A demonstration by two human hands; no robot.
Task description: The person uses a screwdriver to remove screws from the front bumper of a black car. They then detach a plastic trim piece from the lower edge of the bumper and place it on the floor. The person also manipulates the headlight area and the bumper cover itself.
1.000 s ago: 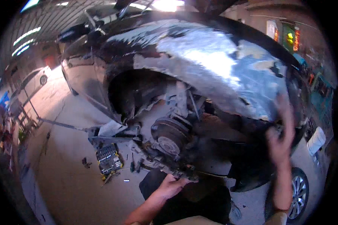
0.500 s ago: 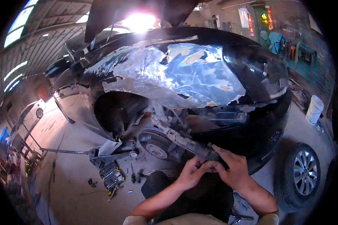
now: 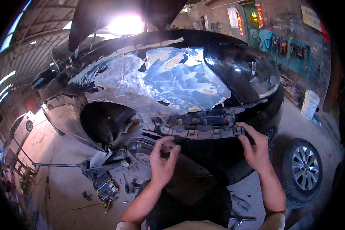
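A long, dirty bumper bracket (image 3: 203, 133) with clip slots runs along the lower edge of the car's torn body corner. My right hand (image 3: 257, 149) pinches its right end between thumb and fingers. Below the bracket's left part, my left hand (image 3: 163, 161) is curled with thumb and index finger nearly together; anything between them is too small to make out. Behind the bracket is the black car (image 3: 214, 38), its panel patched with bare metal and filler (image 3: 180, 80). The open wheel arch (image 3: 103, 122) is on the left, with a brake disc (image 3: 141, 149) low beside it.
A floor jack (image 3: 99, 163) with a long handle stands under the wheel arch. A tool set case (image 3: 105, 187) and a screwdriver (image 3: 126, 183) lie on the floor. At the right are a removed wheel (image 3: 304, 168) and a white bucket (image 3: 310, 104).
The bracket has swung up from pointing toward me to lying along the car body. My hands have moved apart: the left leftward, the right up to the bracket's end. The view has shifted right.
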